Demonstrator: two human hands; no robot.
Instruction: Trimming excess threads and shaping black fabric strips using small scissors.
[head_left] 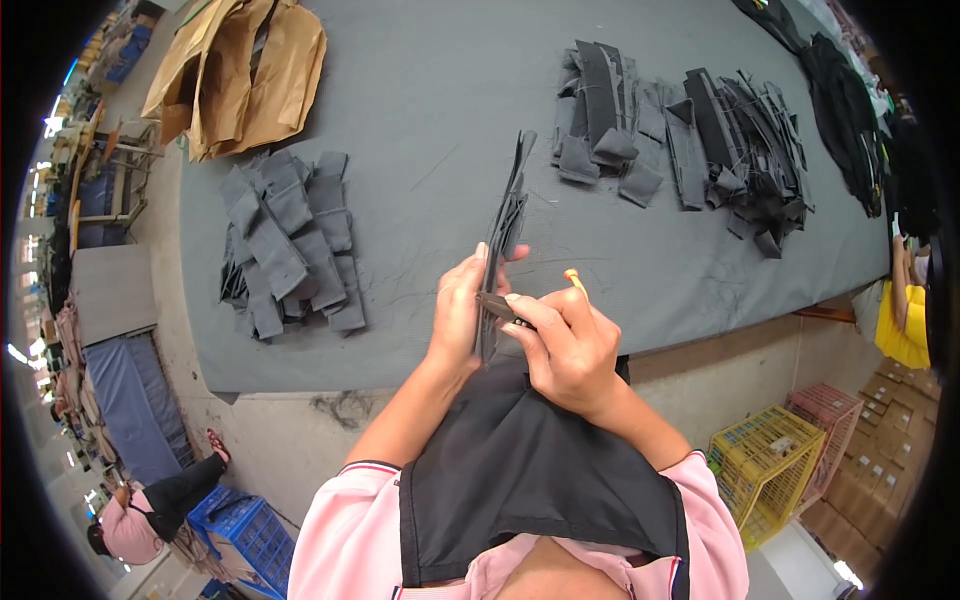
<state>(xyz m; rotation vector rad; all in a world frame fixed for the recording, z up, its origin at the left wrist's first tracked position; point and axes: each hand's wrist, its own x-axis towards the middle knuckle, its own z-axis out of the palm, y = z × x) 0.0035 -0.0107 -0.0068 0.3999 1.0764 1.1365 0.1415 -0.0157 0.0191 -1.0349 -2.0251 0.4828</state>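
My left hand [460,310] is closed around a small stack of dark grey fabric strips [508,215], held upright on edge in front of me. Loose threads hang along the strips. In my right hand [572,345] is a pair of thread snips [497,305], its dark blades pointing left against the stack's near part. A yellow-orange end [574,279] sticks out above the right hand; whether it belongs to the snips I cannot tell. To the left on the table lies a pile of folded grey fabric pieces [290,240].
More dark strips lie in bundles [605,110] and a heap [750,150] on the grey-covered table [420,120]. A brown paper bag [250,80] stands far left; black garments [840,110] lie far right. Crates [765,465] stand below. Other people are at both sides.
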